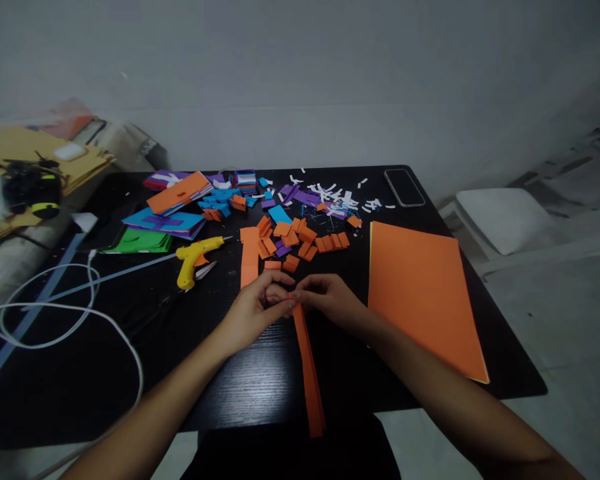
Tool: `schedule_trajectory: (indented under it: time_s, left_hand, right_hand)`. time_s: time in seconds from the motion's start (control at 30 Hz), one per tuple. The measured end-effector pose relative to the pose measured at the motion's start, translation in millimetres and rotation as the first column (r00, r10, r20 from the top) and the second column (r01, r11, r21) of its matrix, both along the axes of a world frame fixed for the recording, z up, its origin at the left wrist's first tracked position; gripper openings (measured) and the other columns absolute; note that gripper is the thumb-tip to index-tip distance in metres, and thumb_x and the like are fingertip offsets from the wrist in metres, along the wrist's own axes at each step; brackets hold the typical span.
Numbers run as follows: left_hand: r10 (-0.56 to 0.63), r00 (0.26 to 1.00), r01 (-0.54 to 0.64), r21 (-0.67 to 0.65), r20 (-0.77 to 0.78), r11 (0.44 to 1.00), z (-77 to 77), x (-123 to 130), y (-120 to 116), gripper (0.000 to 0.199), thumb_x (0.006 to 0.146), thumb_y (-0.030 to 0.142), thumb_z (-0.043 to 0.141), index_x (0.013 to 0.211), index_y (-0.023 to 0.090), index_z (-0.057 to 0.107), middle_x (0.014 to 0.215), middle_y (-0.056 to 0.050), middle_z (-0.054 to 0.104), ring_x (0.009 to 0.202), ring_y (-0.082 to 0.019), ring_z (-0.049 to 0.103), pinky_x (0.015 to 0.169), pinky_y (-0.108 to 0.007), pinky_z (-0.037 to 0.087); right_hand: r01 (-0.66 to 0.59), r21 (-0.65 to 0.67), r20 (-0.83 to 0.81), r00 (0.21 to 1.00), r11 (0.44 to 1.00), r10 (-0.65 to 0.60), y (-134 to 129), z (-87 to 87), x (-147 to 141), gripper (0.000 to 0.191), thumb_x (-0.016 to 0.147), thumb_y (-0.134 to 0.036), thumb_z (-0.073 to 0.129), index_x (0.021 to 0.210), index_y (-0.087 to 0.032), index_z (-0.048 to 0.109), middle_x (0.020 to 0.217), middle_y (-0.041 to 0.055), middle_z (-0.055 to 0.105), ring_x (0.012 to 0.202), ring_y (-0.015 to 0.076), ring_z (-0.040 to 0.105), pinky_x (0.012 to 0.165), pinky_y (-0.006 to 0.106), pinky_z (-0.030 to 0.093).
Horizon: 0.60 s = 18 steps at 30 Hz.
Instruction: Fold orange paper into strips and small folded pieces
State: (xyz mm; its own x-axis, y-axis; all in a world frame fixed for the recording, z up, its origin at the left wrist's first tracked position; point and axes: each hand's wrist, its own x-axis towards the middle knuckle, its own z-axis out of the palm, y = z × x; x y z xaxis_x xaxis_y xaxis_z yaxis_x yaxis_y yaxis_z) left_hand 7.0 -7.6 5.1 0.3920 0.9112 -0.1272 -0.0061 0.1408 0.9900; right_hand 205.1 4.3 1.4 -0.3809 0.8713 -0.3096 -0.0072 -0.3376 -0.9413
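Between my hands hangs a long folded orange paper strip (307,370), its upper end pinched and its lower end reaching past the table's front edge. My left hand (260,303) grips that upper end from the left, thumb against fingers. From the other side my right hand (333,299) pinches the same end, fingertips touching those of the left. Just beyond them lie several small folded orange paper pieces (307,235). A wider orange strip (250,257) lies flat beside them, partly behind my left hand.
A yellow glue gun (195,259) and dark-handled scissors (163,307) lie left. Large orange sheets (423,293) are stacked right, below a phone (404,187). White paper scraps (335,195) litter the back. A white cable (125,333) loops across the left; folded coloured papers (180,192) lie back left.
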Motion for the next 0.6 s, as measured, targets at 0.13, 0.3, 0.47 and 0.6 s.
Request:
schedule_trajectory:
  time_s: [0.13, 0.3, 0.47, 0.6]
  left_hand:
    - [-0.009, 1.000, 0.009, 0.009, 0.003, 1.000, -0.9, -0.9, 0.3, 0.033, 0.087, 0.034, 0.079, 0.110, 0.018, 0.062, 0.073, 0.002, 0.070, 0.068, -0.015, 0.070, 0.068, -0.027, 0.055]
    - [-0.020, 1.000, 0.019, 0.005, 0.021, 1.000, -1.2, -1.0, 0.0, 0.031, 0.088, 0.033, 0.078, 0.111, 0.018, 0.062, 0.075, 0.001, 0.071, 0.070, -0.014, 0.070, 0.070, -0.027, 0.055]
    - [-0.016, 1.000, 0.016, 0.023, 0.008, 1.000, -0.7, -0.4, 0.1, 0.031, 0.088, 0.034, 0.078, 0.110, 0.019, 0.062, 0.074, 0.001, 0.070, 0.070, -0.015, 0.069, 0.070, -0.027, 0.054]
    - [-0.021, 1.000, 0.021, 0.019, -0.010, 1.000, -1.2, -0.5, 0.1, 0.029, 0.088, 0.035, 0.078, 0.108, 0.020, 0.063, 0.075, 0.002, 0.070, 0.069, -0.015, 0.069, 0.069, -0.028, 0.055]
  right_hand:
    - [-0.010, 0.002, -0.002, 1.000, 1.000, 0.010, 0.0, 0.2, 0.6, 0.035, 0.074, -0.050, 0.084, 0.078, -0.016, 0.075, 0.070, -0.0006, 0.068, 0.064, 0.0128, 0.057, 0.067, 0.028, 0.045]
    - [0.002, -0.002, -0.012, 1.000, 1.000, -0.002, 0.5, -0.7, 0.5, 0.038, 0.071, -0.052, 0.086, 0.077, -0.016, 0.075, 0.070, -0.0005, 0.068, 0.065, 0.0131, 0.057, 0.067, 0.028, 0.045]
    - [-0.003, 0.003, -0.012, 1.000, 1.000, 0.003, 1.0, -0.5, 0.5, 0.038, 0.071, -0.052, 0.086, 0.076, -0.017, 0.074, 0.069, -0.0006, 0.068, 0.065, 0.0136, 0.057, 0.067, 0.029, 0.045]
    - [0.000, -0.006, -0.008, 1.000, 1.000, 0.000, 0.7, -1.2, 0.1, 0.038, 0.070, -0.052, 0.086, 0.075, -0.017, 0.073, 0.067, -0.0020, 0.065, 0.063, 0.0129, 0.055, 0.066, 0.028, 0.044]
